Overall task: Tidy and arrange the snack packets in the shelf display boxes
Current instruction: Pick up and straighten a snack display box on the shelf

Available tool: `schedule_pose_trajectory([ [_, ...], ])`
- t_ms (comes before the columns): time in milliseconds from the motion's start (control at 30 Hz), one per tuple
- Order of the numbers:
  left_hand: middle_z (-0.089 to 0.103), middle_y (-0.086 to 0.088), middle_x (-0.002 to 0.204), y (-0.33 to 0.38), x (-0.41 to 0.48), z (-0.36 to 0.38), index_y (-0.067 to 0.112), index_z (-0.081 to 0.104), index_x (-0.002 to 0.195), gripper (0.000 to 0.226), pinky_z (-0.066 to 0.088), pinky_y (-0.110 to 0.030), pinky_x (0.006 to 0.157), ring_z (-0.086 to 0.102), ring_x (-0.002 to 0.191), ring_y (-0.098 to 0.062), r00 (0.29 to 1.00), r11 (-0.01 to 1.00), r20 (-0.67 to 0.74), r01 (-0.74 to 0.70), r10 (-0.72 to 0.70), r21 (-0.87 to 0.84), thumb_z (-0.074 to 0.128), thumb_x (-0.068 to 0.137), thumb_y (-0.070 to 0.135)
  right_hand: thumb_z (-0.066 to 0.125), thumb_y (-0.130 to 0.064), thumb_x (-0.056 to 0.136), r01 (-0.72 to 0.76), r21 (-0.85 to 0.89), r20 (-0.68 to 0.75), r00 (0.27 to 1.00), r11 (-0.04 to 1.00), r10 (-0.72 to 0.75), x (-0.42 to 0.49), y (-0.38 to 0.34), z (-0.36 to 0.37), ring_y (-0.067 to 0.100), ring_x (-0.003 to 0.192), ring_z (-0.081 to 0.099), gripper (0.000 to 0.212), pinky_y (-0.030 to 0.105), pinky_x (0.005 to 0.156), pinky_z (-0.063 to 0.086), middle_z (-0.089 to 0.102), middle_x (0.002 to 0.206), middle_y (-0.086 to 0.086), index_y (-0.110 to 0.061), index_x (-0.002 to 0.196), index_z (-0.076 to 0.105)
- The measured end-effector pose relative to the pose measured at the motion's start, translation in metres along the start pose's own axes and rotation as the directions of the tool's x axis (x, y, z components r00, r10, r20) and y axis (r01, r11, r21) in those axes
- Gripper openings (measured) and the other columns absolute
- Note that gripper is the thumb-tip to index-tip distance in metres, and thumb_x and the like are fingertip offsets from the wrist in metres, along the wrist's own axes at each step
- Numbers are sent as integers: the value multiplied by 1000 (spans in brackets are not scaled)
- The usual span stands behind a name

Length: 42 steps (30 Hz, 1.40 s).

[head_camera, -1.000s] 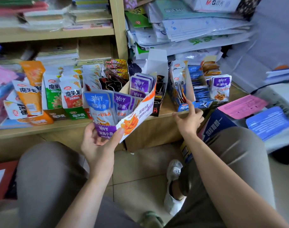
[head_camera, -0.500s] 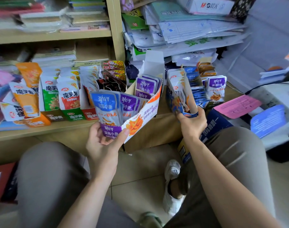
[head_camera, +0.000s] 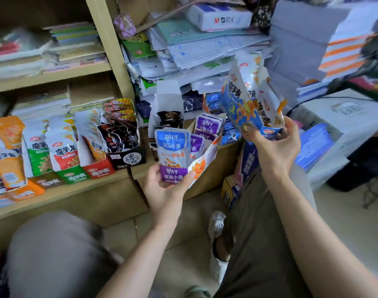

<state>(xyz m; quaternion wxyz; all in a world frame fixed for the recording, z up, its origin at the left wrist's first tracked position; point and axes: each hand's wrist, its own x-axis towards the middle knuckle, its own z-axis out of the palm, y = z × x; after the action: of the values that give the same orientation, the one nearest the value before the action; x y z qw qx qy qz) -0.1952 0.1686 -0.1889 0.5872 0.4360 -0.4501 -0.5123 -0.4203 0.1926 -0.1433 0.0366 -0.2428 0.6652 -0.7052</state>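
My left hand grips the front end of a white and orange display box, held off the shelf at centre. Blue and purple fish snack packets stand upright in it. My right hand grips the base of a blue and white display box, lifted above the shelf at the right and tilted, with pale packets showing in its open side. More snack boxes in orange, green, red and black stand in a row on the lower shelf at the left.
The wooden shelf board runs along the left and centre. Stacks of paper and plastic-wrapped stationery pile up behind the boxes. A blue carton leans by my right knee. White boxes and blue sheets lie at the right. Tiled floor lies below.
My right hand has taken hold of the blue and white box and lifted it off the shelf, up and to the right. My left hand keeps holding the fish snack box.
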Motion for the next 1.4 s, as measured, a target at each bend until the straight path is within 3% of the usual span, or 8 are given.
schedule_pose_trajectory([
  [267,72,-3,111,-46,11,67,21,60,117,66,60,-27,77,72,101,-15,982,995,-165,-81,90,60,97,63,16,89,-32,65,-47,49,-15,999,998,48,7,11,-13,3,92,70,60,37,80,61,72,105,-8,-19,117,61],
  [533,67,3,103,-87,47,104,-2,56,119,69,52,-16,76,66,90,4,978,976,-120,-154,173,151,95,63,7,92,-30,66,-65,67,-8,998,996,66,10,18,-13,8,95,71,65,37,81,61,73,109,-4,-18,122,61],
  [700,67,-9,109,-107,72,113,4,62,117,72,52,-23,83,64,97,-18,958,910,-70,-239,278,339,98,57,24,92,-29,67,-58,77,-17,998,995,60,9,17,-12,7,100,70,68,36,82,61,72,113,-2,-16,125,60],
  [867,71,-3,110,-123,85,118,13,65,118,73,56,-40,87,68,100,-20,966,889,-107,-171,237,424,95,55,32,93,-26,67,-53,88,-35,998,995,56,6,15,-10,7,105,69,72,35,84,61,70,117,0,-16,129,57],
  [1000,71,0,118,-132,90,103,20,63,128,72,55,-39,93,68,107,-17,983,898,-57,-135,174,418,92,64,35,93,-23,68,-43,93,-42,998,995,47,4,14,-10,8,107,68,74,29,85,60,69,119,3,-12,131,56],
  [1100,64,-6,128,-134,65,83,13,58,134,69,52,-49,97,63,115,-24,959,857,-50,-224,277,464,84,74,31,93,-18,69,-43,110,-33,998,993,47,3,13,-10,6,107,68,72,20,82,57,69,120,5,-9,131,56],
  [1267,42,-7,156,-127,43,76,17,49,148,64,34,-40,117,39,144,-25,833,597,439,-549,337,585,73,88,22,92,-15,69,-53,114,-20,998,992,55,1,13,-10,6,106,68,73,23,85,57,69,120,8,-5,132,55],
  [1400,15,0,169,-127,64,85,23,24,161,81,25,-47,123,19,154,-23,815,424,556,-567,163,706,66,92,35,91,-13,70,-56,110,-31,998,992,60,2,15,-10,7,107,68,72,30,90,58,68,121,10,-1,131,56],
])
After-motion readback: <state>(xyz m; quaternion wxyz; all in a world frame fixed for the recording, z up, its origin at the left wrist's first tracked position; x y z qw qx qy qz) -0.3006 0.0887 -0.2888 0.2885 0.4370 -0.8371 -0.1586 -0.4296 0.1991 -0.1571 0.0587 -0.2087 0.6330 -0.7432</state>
